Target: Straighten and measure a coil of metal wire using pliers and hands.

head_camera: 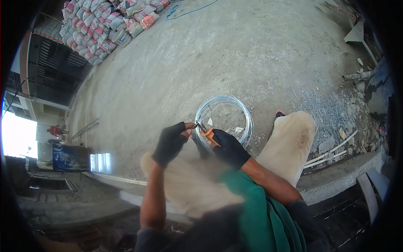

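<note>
My left hand (172, 141), in a black fingerless glove, pinches a thin metal wire (194, 126) between thumb and fingertips. Orange-handled pliers (208, 134) are held in my right hand (229, 148), gloved the same way; their jaws meet the wire close to my left fingertips. Behind and below both hands, a coil of shiny metal wire (250, 121) lies on the concrete floor near my feet, partly hidden by my right hand and the pliers. A green cloth (263, 208) hangs over my lap on the right side.
Cut wire pieces (327, 110) and rubble (327, 145) lie at right, beside white pipes (333, 149). Stacked filled sacks (94, 28) stand at upper left, with a blue rope (189, 14) nearby. At left are a blue drum (70, 158) and a person in red (56, 130).
</note>
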Motion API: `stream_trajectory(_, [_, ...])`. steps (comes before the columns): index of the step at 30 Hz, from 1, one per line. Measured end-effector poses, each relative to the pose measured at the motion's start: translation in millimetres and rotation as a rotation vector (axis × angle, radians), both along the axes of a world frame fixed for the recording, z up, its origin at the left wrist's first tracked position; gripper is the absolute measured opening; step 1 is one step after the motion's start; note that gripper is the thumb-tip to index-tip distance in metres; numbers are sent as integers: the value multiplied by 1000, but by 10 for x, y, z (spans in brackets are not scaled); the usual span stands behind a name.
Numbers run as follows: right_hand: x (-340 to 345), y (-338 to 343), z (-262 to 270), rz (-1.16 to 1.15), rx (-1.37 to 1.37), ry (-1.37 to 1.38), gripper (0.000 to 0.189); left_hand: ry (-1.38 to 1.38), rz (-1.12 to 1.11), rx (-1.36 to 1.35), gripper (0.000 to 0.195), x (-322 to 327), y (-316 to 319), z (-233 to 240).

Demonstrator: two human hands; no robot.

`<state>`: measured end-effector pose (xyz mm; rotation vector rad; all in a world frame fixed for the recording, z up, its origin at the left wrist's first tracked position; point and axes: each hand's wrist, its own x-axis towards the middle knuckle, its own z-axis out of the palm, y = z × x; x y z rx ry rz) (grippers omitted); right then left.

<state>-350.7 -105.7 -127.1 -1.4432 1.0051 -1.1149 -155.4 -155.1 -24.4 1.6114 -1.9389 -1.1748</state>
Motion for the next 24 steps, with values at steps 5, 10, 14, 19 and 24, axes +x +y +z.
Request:
stream_trajectory(5, [-88,12,-30,309,437,-315,32,-48,18,83,22,-4,20,113])
stream_trajectory(10, [-316,66,288,461,630,-895,37,70,2,-64,25,383,-49,102])
stream_trajectory(14, [-451,177,233,905,602,-1660,40,123,25,-80,30,319,-59,36])
stream_trajectory(19, [-588,37,209,501,576,-1228,44,243,103,-51,22,206,-98,-65])
stream_trajectory(24, [-342,-67,-373,-168,-52,113,39,81,150,-92,18,11,-93,-3])
